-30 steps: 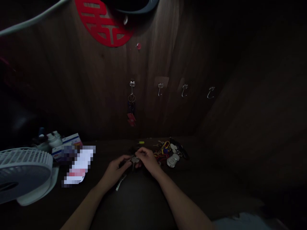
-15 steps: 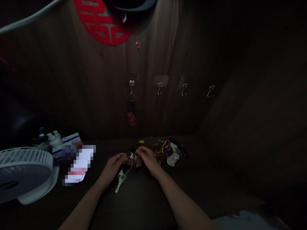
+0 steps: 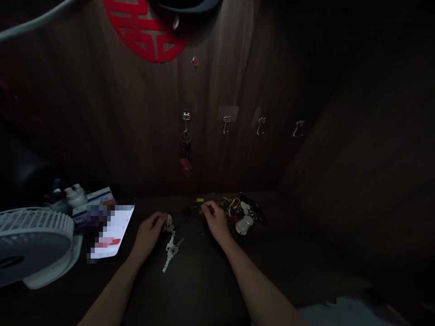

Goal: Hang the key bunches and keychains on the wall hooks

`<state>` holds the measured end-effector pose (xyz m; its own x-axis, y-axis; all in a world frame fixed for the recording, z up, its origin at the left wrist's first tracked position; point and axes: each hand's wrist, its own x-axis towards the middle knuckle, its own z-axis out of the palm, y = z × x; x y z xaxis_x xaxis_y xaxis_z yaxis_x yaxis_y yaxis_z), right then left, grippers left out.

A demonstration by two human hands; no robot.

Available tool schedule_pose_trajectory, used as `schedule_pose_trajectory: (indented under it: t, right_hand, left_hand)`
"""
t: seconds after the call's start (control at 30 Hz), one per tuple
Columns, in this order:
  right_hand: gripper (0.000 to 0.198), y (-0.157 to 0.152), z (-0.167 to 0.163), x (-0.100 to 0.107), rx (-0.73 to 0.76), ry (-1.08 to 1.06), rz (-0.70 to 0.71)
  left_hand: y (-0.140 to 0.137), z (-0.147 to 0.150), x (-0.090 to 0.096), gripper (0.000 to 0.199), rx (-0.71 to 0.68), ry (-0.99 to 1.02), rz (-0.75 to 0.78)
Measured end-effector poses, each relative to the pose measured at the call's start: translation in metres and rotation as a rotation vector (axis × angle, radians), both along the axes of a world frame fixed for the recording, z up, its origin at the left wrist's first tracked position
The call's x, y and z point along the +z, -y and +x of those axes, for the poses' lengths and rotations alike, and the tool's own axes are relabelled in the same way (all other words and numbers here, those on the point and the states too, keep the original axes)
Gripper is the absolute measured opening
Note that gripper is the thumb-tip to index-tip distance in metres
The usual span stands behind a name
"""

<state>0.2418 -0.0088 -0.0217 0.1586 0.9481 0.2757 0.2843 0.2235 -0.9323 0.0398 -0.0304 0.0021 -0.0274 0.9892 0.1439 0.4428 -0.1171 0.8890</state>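
My left hand (image 3: 151,230) is closed, thumb and fingers pinching the top of a bunch of silver keys (image 3: 171,248). The keys hang down or lie toward the front; whether they touch the surface I cannot tell. To the right, apart from it, my right hand (image 3: 216,220) has its thumb and fingertips pinched together. Something small and dark shows by those fingertips, too dim to name. Just behind them lies a yellow-green tag (image 3: 199,200). Against the right hand's far side is a pile of keys and cords (image 3: 234,209) with a silver oval fob (image 3: 244,224).
Metal hooks (image 3: 261,127) line the wood wall, and the leftmost holds a key ring with red tags (image 3: 186,166). A white fan (image 3: 37,244), a lit screen (image 3: 118,231), boxes (image 3: 102,197) and white bottles (image 3: 75,197) stand at left. A red cut-out ornament (image 3: 146,31) is above.
My hands have moved apart. The left drew leftward with the silver keys, and the right shifted slightly right, away from them.
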Motion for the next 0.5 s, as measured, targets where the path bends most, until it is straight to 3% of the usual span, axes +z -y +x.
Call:
schedule_pose_trajectory:
  t: [0.07, 0.2, 0.33, 0.5]
  right_hand:
    - [0.014, 0.0004, 0.0042, -0.0011, -0.06, 0.213, 0.049]
    - [0.033, 0.0022, 0.0074, -0.0033, -0.089, 0.548, 0.053]
    - [0.048, 0.0004, 0.007, -0.0067, -0.05, 0.745, 0.051]
    - [0.051, -0.006, 0.0052, -0.0089, -0.045, 0.891, 0.031]
  left_hand:
    - [-0.0008, -0.0023, -0.0022, 0.033, 0.027, -0.091, 0.012]
    - [-0.0018, -0.0049, -0.007, 0.031, 0.023, -0.233, 0.035]
    - [-0.0021, -0.0052, -0.0093, 0.031, 0.002, -0.286, 0.034]
    - [-0.002, -0.0028, -0.0101, 0.027, -0.036, -0.315, 0.062]
